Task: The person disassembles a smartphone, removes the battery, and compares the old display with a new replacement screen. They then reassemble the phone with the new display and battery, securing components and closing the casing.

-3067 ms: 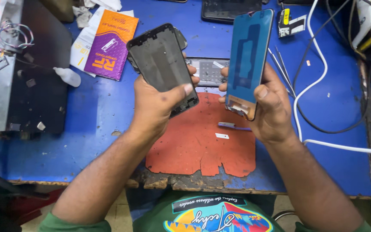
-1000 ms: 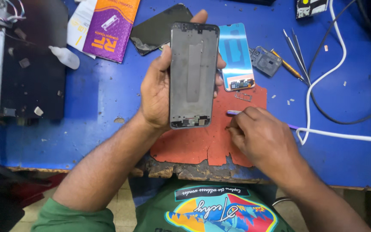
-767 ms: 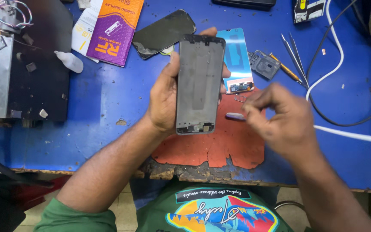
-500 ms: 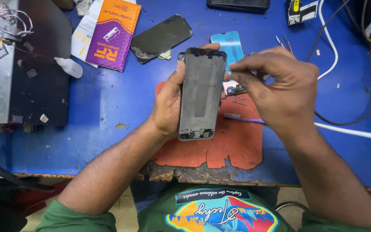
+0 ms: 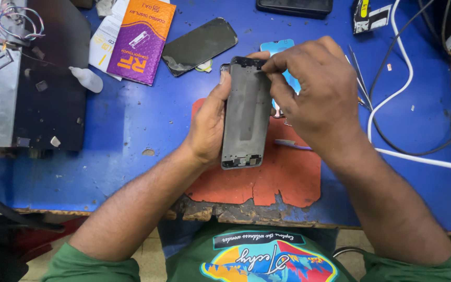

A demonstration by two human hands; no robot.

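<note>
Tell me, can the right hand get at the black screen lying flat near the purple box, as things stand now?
Probably yes. The black screen lies bare on the blue table, nothing on top. But the right hand is at the top edge of the phone frame, which the left hand holds between them.

I'm looking down on a bright blue table (image 5: 131, 136), scuffed pale in spots, with an orange-red mat (image 5: 267, 183) cracked along its near edge. In my left hand (image 5: 207, 125) there's a phone frame (image 5: 246, 112), dull grey metal with a black rim at the top. My right hand (image 5: 314, 89) partly covers a light blue screen film (image 5: 277, 47). Off to the left I see a purple and orange box (image 5: 142, 39) lying on white paper, and beside it a black screen (image 5: 199, 44). A white cable (image 5: 392, 94) and a black cable (image 5: 434, 104) loop across the blue. My shirt (image 5: 267, 256) is green with a multicoloured print.
</note>
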